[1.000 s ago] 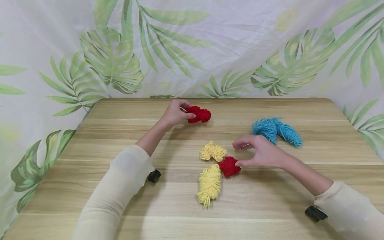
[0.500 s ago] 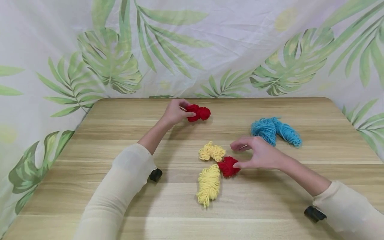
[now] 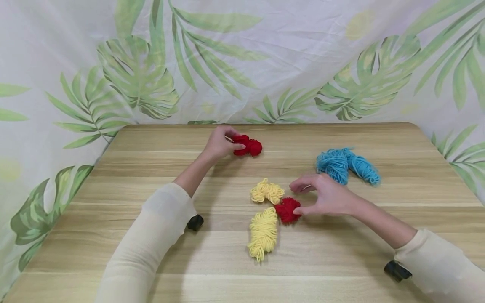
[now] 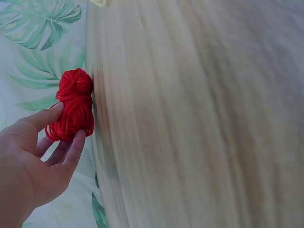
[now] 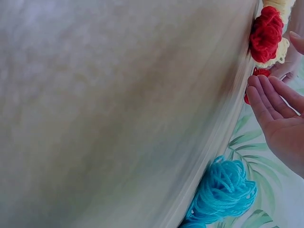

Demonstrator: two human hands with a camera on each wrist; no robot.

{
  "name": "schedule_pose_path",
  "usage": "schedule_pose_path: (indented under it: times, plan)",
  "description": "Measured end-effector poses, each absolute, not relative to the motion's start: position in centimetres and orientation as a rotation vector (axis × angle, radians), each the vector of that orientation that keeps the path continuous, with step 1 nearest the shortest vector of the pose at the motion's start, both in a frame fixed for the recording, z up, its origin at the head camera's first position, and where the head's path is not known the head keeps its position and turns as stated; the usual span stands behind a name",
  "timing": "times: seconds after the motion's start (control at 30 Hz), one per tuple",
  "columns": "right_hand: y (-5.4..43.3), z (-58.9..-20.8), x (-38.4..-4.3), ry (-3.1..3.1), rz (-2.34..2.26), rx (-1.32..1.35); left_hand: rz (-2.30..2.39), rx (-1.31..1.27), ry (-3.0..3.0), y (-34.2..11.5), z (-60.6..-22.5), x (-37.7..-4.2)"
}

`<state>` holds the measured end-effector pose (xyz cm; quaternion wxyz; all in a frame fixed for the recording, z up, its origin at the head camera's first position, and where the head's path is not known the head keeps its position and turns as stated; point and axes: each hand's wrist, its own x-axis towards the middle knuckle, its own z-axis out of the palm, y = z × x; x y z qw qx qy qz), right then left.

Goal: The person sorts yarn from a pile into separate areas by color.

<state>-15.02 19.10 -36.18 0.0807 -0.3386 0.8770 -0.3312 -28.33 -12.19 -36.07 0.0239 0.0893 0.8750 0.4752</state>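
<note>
At the far side of the wood-grain table [image 3: 322, 256], left of centre, our left hand [image 3: 221, 144] pinches the far red skein [image 3: 251, 147] by its left end, thumb on one side and fingers on the other; we cannot tell whether the yarn rests on the tabletop or is slightly raised. Nearer to us and to the right, our right hand [image 3: 329, 195] grips nothing: its fingers and thumb stand apart, just right of the near red skein [image 3: 286, 210]. The thumb overlaps that yarn in the head view, yet the right wrist view suggests a small gap, so we cannot be sure of contact. That near red skein lies beside both the small yellow skein [image 3: 267, 192], to its far left, and the large yellow skein [image 3: 263, 231], to its near left. Farther right, the left blue skein [image 3: 332, 164] and the right blue skein [image 3: 363, 168] lie touching, with neither hand holding them. We judge the work to be partway along: one red skein is in hand, the other is not yet gripped, and the two reds lie well apart, while the blues lie side by side and the yellows are close neighbours.
</note>
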Motion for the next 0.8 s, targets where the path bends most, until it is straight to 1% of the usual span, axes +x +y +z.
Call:
schedule_pose_path:
  times: [0.23, 0.8]
  plan:
    - [18.8, -36.5, -15.0, 2.62, -0.992, -1.036, 1.454, 0.279, 2.684, -12.8, -36.1, -28.1]
    - [17.9, -36.5, -14.7, 2.587, -0.977, -0.996, 1.433, 0.267, 2.615, -14.0, -36.1, -27.6]
